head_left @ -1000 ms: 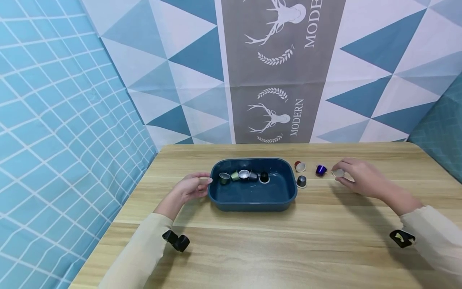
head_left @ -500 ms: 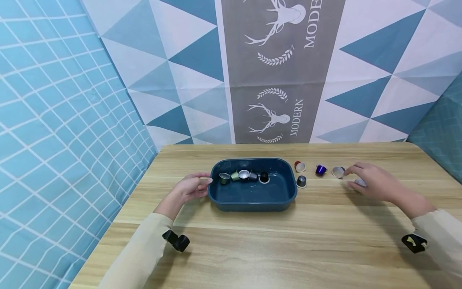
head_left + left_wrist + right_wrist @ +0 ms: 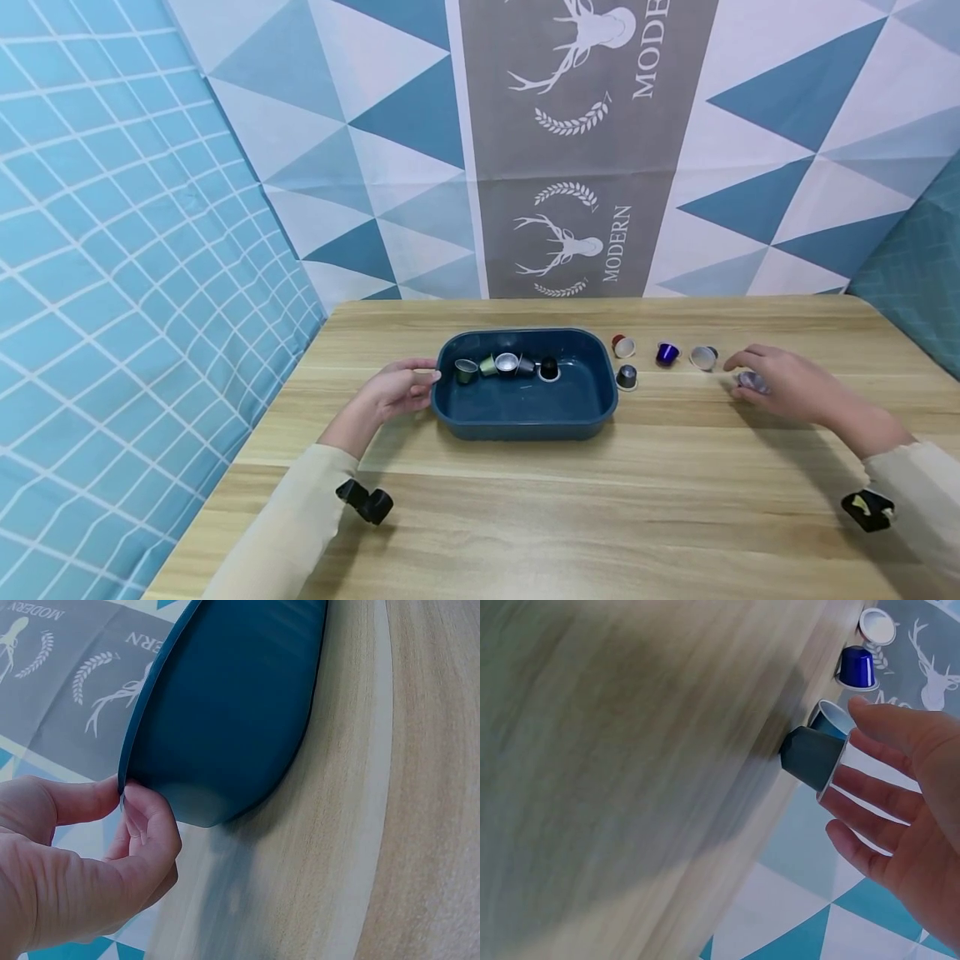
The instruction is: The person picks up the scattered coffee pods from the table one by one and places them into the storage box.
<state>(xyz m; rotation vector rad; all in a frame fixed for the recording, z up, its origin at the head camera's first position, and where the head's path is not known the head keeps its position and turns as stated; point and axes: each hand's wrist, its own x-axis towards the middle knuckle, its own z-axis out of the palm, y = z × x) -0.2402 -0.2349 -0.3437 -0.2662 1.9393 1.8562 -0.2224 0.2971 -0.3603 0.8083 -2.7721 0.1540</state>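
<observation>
My left hand pinches the rim of a dark blue plastic bin between thumb and fingers, clearest in the left wrist view. Several coffee capsules lie in a loose row inside the bin, among them a green one and a black one. On the right of the table, my right hand is spread loosely around a dark green coffee capsule. In the right wrist view its fingers reach the capsule's rim, thumb apart from it; firm contact cannot be made out.
Between bin and right hand lie a red capsule, a grey capsule, a purple-blue capsule and a white-lidded capsule. Patterned cloth hangs behind the wooden table.
My right hand has moved right, away from the white-lidded capsule, which stays on the table, to another capsule. My left hand and the bin have kept their place.
</observation>
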